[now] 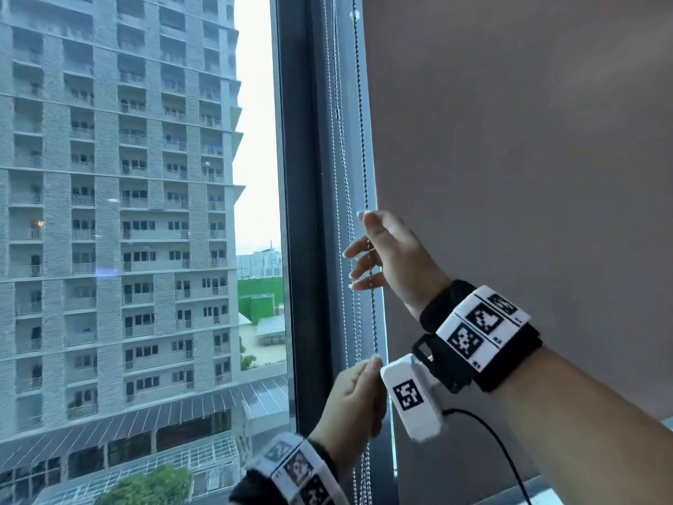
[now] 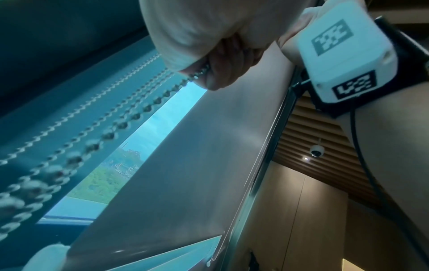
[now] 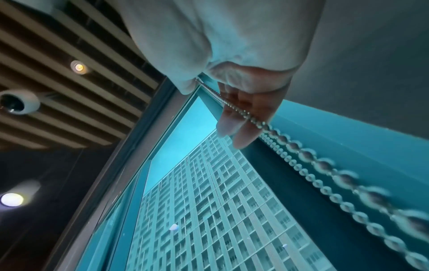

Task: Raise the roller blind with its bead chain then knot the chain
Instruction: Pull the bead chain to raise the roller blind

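Observation:
The grey roller blind [image 1: 510, 140] covers the right pane down past the bottom of the head view. Its dark bead chain [image 1: 360, 122] hangs along the blind's left edge. My right hand [image 1: 386, 249] is the upper one: thumb and forefinger pinch the chain, and the other fingers [image 3: 243, 135] stretch out straight beside the beads [image 3: 290, 144]. Lower down, my left hand [image 1: 353, 399] is a fist around the same strand. In the left wrist view the beads [image 2: 123, 124] run into its curled fingers [image 2: 213, 60]. The strand looks taut between the two hands.
Two paler bead chains [image 1: 337, 122] hang just left of the dark one, against the dark window frame [image 1: 306, 213]. The left pane is bare glass facing a tower block [image 1: 109, 213]. A black cable [image 1: 502, 453] trails from my right wrist camera [image 1: 411, 395].

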Available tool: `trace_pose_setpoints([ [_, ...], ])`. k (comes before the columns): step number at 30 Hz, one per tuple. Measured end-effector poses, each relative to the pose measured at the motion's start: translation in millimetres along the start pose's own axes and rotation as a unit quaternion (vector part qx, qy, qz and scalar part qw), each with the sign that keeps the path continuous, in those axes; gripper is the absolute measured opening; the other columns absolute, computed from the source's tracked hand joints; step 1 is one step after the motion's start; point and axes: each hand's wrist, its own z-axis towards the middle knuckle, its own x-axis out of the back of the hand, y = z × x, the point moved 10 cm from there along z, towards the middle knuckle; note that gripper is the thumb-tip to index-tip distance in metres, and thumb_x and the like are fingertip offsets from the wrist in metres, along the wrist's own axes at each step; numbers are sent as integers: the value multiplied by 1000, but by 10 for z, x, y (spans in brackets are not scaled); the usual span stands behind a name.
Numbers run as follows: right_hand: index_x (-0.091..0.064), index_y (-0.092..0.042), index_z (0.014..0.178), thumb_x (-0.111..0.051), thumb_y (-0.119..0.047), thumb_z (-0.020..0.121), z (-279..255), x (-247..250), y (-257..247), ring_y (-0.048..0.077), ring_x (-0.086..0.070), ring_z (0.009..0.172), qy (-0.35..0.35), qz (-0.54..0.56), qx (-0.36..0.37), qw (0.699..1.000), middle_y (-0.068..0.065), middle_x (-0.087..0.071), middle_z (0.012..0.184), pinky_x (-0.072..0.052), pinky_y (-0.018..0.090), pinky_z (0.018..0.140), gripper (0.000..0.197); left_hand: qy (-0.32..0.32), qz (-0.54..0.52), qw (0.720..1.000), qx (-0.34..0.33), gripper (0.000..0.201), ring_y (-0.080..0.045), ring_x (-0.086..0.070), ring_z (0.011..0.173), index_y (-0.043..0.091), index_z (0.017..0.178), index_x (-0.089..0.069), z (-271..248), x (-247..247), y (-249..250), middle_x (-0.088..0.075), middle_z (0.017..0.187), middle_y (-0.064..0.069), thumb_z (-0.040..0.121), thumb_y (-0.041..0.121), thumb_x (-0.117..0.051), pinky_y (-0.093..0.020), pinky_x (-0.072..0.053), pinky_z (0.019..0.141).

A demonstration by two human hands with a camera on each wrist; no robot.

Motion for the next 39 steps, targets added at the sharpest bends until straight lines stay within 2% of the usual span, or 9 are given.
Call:
trace_pose_setpoints([
  [5, -38, -18, 67, -33, -36, 99, 6, 70, 43, 9, -27, 44, 59, -21, 23, 998, -4, -33, 54, -27, 16, 38, 37, -65, 56, 996, 4, 47, -21, -36, 56, 6, 82, -51, 17, -55, -64, -43, 69, -13, 87, 52, -40, -23, -29, 46],
  [9, -33, -21, 59, -32, -30, 100, 7, 100, -15, 5, -27, 39, 81, -70, 63, 992, -7, -32, 49, -26, 14, 39, 42, -104, 44, 993, 21, 82, -25, -51, 72, 1, 87, -55, 135, -80, 93, -55, 81, -17, 77, 75, -23, -25, -41, 60],
  [15, -39, -23, 58, -33, -30, 97, -114, 32, 66, 3, -34, 43, 61, -81, 83, 991, -11, -37, 45, -33, 23, 48, 40, -84, -35, 994, -63, 81, -20, -62, 84, 0, 112, -55, 534, -3, 1053, -63, 93, -14, 79, 66, -21, -29, -53, 75],
  [18, -45, -26, 64, -34, -23, 100, -274, -94, 240, -4, -44, 42, 34, -66, 69, 995, -18, -49, 42, -33, 10, 48, 37, -51, -42, 994, -82, 65, -24, -62, 84, 6, 116, -54, 687, -9, 1498, -66, 92, -10, 90, 58, -24, -31, -49, 73],
  [21, -35, -23, 61, -35, -42, 91, -490, -189, 555, 5, -35, 50, 30, -108, 49, 992, -10, -37, 51, -31, 27, 55, 36, -20, -51, 993, -104, 47, -21, -64, 78, 5, 124, -47, 779, -30, 1856, -62, 91, -8, 100, 40, -27, -31, -52, 70],
  [25, -42, -12, 66, -31, -42, 80, -805, -274, 992, 19, -41, 60, -7, -112, 8, 994, 8, -43, 62, -36, 38, 59, 35, 21, -83, 990, -110, 31, -7, -45, 45, 16, 99, -55, 833, 18, 1961, -48, 64, 3, 98, 40, -37, -17, -36, 40],
  [28, -44, -6, 66, -30, -26, 85, -904, -308, 1036, 9, -42, 55, -42, -117, -6, 992, -2, -43, 57, -37, 35, 54, 31, 33, -65, 990, -124, 40, -7, -17, 38, 22, 63, -35, 832, 41, 1916, -25, 49, 9, 98, 41, -33, -16, -16, 34],
  [35, -61, -10, 84, -30, -81, 70, -802, -149, 986, 4, -54, 51, -40, -73, -32, 996, -5, -57, 59, -43, 15, 51, 79, 15, -73, 989, -128, 43, -8, -13, 39, 22, 57, -25, 760, 55, 1773, -22, 45, 10, 99, 33, -31, -16, -13, 37],
  [39, -63, -23, 89, -32, -63, 82, -586, 84, 791, 14, -63, 74, 30, -20, -32, 999, 6, -68, 82, -50, 26, 66, 51, 11, -75, 990, -121, 44, -7, -14, 37, 21, 58, -25, 644, 38, 1540, -22, 45, 9, 100, 31, -31, -16, -11, 39],
])
